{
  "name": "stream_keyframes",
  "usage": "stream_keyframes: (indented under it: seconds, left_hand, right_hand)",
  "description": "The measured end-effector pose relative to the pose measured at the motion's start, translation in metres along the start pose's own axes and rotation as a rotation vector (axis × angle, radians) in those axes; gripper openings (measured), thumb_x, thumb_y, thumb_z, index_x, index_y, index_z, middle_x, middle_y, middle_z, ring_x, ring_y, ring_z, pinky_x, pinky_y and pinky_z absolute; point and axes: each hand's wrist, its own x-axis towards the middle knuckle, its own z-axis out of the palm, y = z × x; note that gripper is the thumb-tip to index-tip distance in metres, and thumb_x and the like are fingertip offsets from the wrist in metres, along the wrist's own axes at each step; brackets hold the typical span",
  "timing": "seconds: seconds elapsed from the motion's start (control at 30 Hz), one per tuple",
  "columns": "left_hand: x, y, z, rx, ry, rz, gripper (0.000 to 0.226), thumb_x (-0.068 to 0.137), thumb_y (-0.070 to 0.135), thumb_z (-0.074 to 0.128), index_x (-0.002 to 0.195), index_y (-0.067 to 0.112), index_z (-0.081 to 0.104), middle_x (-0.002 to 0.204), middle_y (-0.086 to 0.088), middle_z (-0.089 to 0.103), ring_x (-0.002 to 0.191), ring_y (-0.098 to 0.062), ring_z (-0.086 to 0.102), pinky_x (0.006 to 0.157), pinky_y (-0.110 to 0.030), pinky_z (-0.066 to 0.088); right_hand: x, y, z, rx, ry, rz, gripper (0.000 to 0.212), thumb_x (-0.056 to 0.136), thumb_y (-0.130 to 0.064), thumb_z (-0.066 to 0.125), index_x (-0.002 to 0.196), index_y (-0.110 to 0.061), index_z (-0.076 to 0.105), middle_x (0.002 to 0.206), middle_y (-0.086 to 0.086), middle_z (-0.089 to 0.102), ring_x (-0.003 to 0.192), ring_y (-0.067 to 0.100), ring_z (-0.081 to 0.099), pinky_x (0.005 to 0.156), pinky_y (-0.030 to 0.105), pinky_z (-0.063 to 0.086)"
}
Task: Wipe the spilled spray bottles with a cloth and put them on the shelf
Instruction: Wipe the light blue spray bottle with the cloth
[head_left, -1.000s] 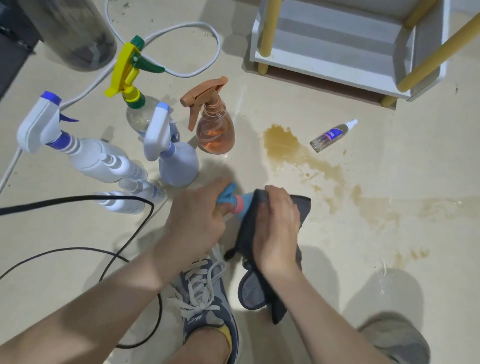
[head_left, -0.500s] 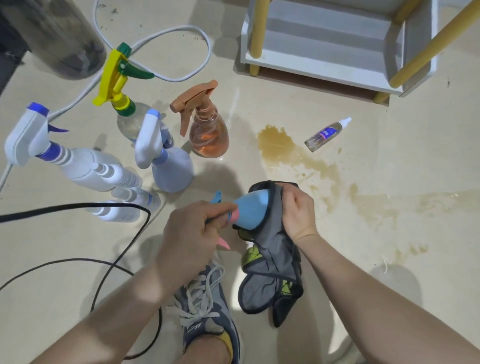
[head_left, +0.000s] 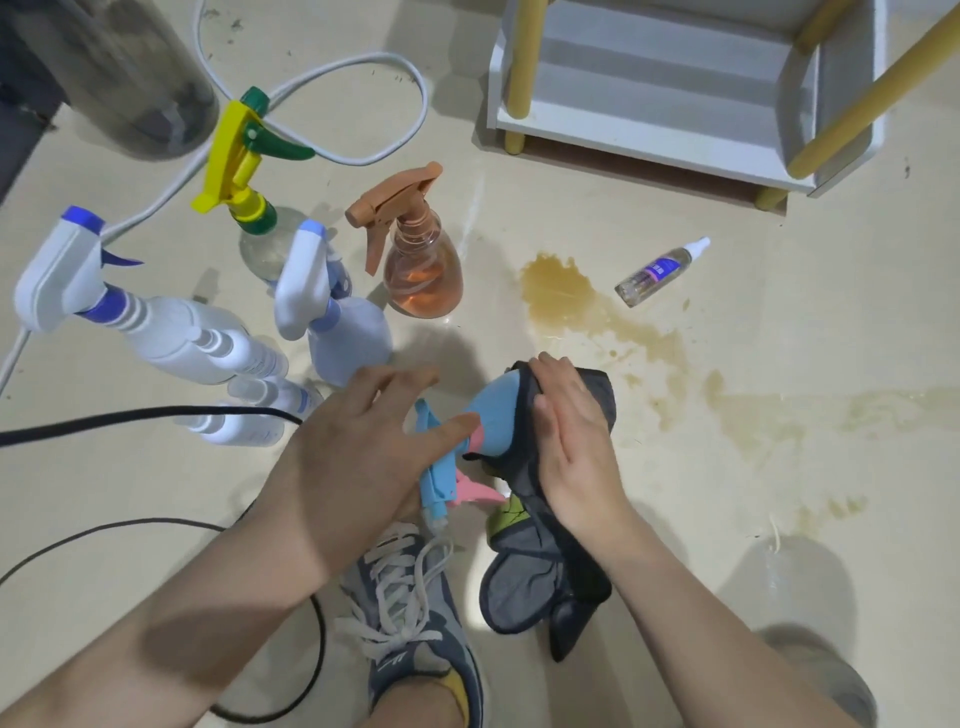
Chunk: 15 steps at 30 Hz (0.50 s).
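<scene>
A light-blue spray bottle (head_left: 493, 410) with a blue head and pink trigger is held above the floor, lying on its side. My right hand (head_left: 571, 441) wraps a dark grey cloth (head_left: 540, 577) round the bottle's body, and the rest of the cloth hangs down. My left hand (head_left: 353, 452) lies over the sprayer head with fingers spread and the thumb touching the pink collar. The white shelf (head_left: 649, 119) with yellow posts stands at the top right. A small clear bottle (head_left: 662, 271) lies on its side near the shelf.
An orange bottle (head_left: 423, 270), a yellow-and-green sprayer (head_left: 244, 171), a lavender bottle (head_left: 343, 332) and white bottles (head_left: 156, 332) stand to the left. A brown spill (head_left: 571, 301) spreads rightwards. A black cable (head_left: 156, 415), white cable (head_left: 363, 104) and my shoe (head_left: 410, 613) lie nearby.
My left hand has loosened from the sprayer head and spread its fingers. My right hand has slid the cloth further round the bottle's body, and the bottle has turned slightly.
</scene>
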Motion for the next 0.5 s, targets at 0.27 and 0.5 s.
stream_keyframes:
  seconds: [0.27,0.5]
  left_hand:
    - [0.017,0.007,-0.017,-0.307,-0.077,-0.164,0.018,0.095,0.048,0.050,0.080,0.041,0.055,0.066,0.012,0.056,0.061,-0.008,0.052,0.049,-0.022,0.029]
    - [0.029,0.026,-0.014,-0.485,-0.048,-0.543,0.046,0.093,0.055,0.041,0.059,0.028,0.054,0.059,0.003,0.063,0.060,-0.010,0.058,0.058,-0.027,0.038]
  right_hand:
    - [-0.016,-0.008,0.015,0.096,-0.041,-0.044,0.062,0.101,-0.052,0.029,0.152,-0.016,0.034,0.160,0.002,0.029,0.151,0.018,0.018,0.122,0.036,0.015]
    - [0.015,-0.007,0.027,0.522,0.158,0.402,0.032,0.103,-0.038,0.037,0.085,-0.027,0.059,0.087,-0.007,0.062,0.086,0.011,0.056,0.087,0.037,0.043]
